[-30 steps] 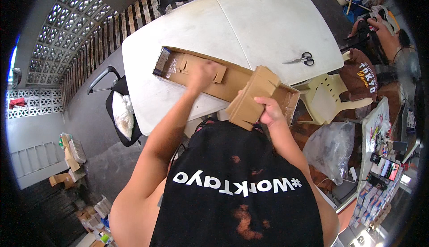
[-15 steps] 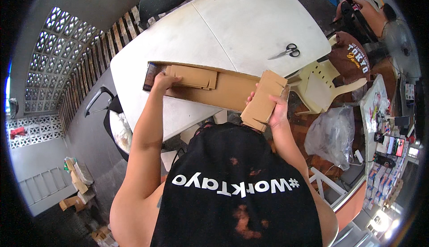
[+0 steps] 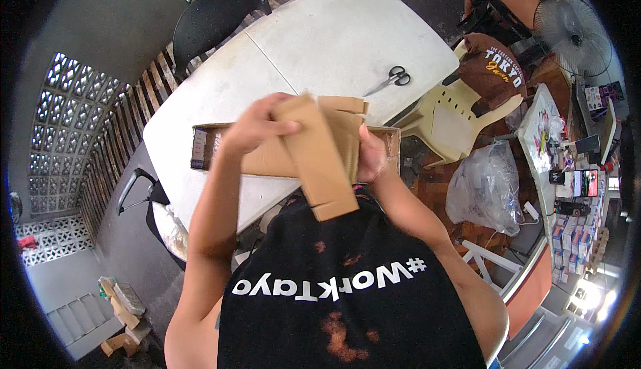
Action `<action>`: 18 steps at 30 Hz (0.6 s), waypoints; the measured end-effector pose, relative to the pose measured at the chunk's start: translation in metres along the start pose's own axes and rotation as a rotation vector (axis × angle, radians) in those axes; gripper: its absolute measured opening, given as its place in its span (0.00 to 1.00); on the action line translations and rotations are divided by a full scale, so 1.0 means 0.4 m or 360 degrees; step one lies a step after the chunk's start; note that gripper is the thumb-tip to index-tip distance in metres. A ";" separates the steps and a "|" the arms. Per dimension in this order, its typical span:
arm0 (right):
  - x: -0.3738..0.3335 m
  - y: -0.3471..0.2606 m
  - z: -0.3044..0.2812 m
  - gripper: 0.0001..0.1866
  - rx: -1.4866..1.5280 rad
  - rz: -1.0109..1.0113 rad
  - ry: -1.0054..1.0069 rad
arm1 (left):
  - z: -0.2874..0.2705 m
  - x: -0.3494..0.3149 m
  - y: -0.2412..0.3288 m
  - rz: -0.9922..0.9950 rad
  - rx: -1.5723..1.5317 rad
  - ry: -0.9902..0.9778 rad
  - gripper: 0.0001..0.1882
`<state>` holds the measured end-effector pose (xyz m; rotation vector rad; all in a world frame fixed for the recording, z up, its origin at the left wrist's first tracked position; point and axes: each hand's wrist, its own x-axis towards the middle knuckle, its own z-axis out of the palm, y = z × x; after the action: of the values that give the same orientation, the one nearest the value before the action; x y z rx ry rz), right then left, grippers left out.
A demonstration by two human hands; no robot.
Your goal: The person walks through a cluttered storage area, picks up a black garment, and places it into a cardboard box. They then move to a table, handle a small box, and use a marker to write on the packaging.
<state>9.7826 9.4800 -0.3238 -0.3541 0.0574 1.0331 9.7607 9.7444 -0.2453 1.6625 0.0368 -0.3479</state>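
My left hand (image 3: 257, 128) is closed on a folded brown cardboard piece (image 3: 322, 158), which slants from the fingers down toward my chest. Slits show near its lower end. My right hand (image 3: 372, 157) grips a second cardboard piece (image 3: 344, 128), partly covered by the first. Both hands are close together, somewhat blurred, above a long shallow open cardboard box (image 3: 267, 162). That box lies across the near edge of the white table, its middle hidden by my hands and the pieces. My right fingers are mostly behind the cardboard.
Black-handled scissors (image 3: 388, 80) lie on the white folding table (image 3: 334, 35). A cream plastic chair (image 3: 454, 118) stands to the right, a brown shirt (image 3: 495, 68) over its back. Clear plastic wrap (image 3: 486, 185) is on the floor. A black chair (image 3: 214, 25) stands at the far left.
My left hand has raised its cardboard piece out of the box and brought it right. My right hand has moved left with its piece, so the two pieces now overlap. The view has shifted.
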 end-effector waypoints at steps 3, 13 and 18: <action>0.033 0.027 0.034 0.46 -0.0200 0.0055 -0.0397 | 0.069 0.066 -0.030 0.0404 0.0973 0.0109 0.34; -0.001 0.022 -0.016 0.36 -0.0432 0.0021 0.0123 | 0.100 0.042 0.036 0.0018 0.0758 0.0245 0.33; -0.010 -0.007 0.023 0.28 -0.0027 -0.0125 0.0267 | 0.078 0.016 0.026 -0.0072 0.0186 0.0350 0.28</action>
<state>9.7819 9.4780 -0.3137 -0.4547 0.1842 0.9248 9.7629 9.7113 -0.2394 1.8122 0.2224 -0.2029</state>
